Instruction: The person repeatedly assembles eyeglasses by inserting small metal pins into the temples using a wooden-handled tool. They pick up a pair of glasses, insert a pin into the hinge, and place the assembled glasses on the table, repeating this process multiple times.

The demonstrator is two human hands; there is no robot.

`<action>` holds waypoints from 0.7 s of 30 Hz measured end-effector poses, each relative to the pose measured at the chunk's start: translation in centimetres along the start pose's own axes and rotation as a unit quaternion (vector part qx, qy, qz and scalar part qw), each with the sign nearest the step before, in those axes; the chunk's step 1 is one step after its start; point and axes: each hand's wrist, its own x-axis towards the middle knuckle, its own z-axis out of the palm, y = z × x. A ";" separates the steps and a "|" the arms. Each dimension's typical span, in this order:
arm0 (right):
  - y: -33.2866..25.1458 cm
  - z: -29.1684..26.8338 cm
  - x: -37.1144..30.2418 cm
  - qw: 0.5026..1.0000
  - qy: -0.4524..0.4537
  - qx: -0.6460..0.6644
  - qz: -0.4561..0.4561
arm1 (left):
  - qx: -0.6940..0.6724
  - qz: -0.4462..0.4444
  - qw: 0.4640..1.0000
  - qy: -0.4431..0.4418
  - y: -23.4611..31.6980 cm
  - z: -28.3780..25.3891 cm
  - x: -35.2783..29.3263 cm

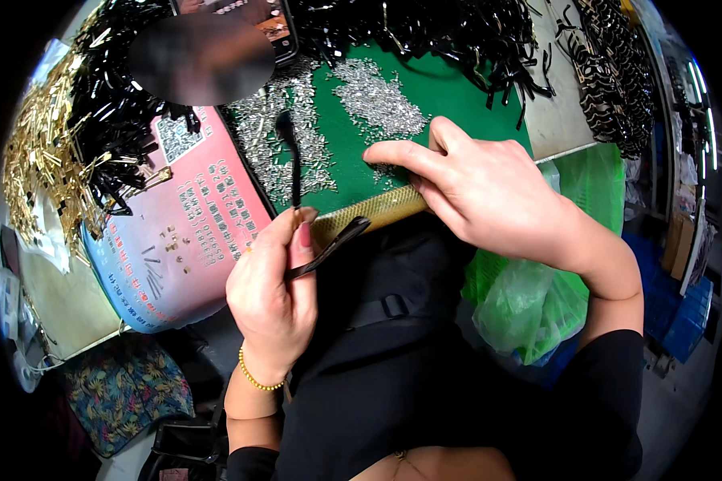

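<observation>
My left hand (273, 276) is at the front edge of a green mat (341, 164), thumb and fingers pinched on a thin black cord (297, 168). One length of the cord rises to a thicker dark tip. Another bends right across a yellow strip (381, 210) along the mat's edge. My right hand (473, 188) hovers low over that strip. Its index finger stretches left toward a pile of small silver tube-like pieces (377, 100), and the other fingers curl in. Nothing shows in the right hand. A second silver pile (285, 132) spreads over the left of the mat.
Black shiny tassels (457, 36) heap along the back, with gold ones (44, 152) at far left. A phone (285, 32) stands at the top. A pink and blue printed sheet (176, 256) lies left of the mat. Green and clear plastic bags (537, 309) hang at the right edge.
</observation>
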 end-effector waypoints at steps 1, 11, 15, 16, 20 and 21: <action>-0.1 -0.1 0.1 1.000 -0.012 0.015 0.009 | 0.000 0.002 1.000 -0.005 0.0 0.0 0.2; -3.4 -2.3 1.3 0.784 -0.248 0.557 0.112 | 0.024 0.067 0.997 0.022 -0.7 0.2 0.1; -3.3 -2.5 1.0 0.790 -0.240 0.554 0.106 | 0.075 0.090 0.993 0.021 -0.5 0.3 0.3; -3.2 -2.5 1.0 0.791 -0.239 0.555 0.098 | 0.064 0.101 0.992 0.031 -0.7 0.5 0.2; -3.2 -2.7 0.8 0.794 -0.232 0.552 0.102 | 0.057 0.113 0.991 0.037 -0.9 0.6 0.3; -3.2 -2.6 0.8 0.794 -0.231 0.553 0.101 | 0.061 0.115 0.991 0.036 -0.9 0.6 0.3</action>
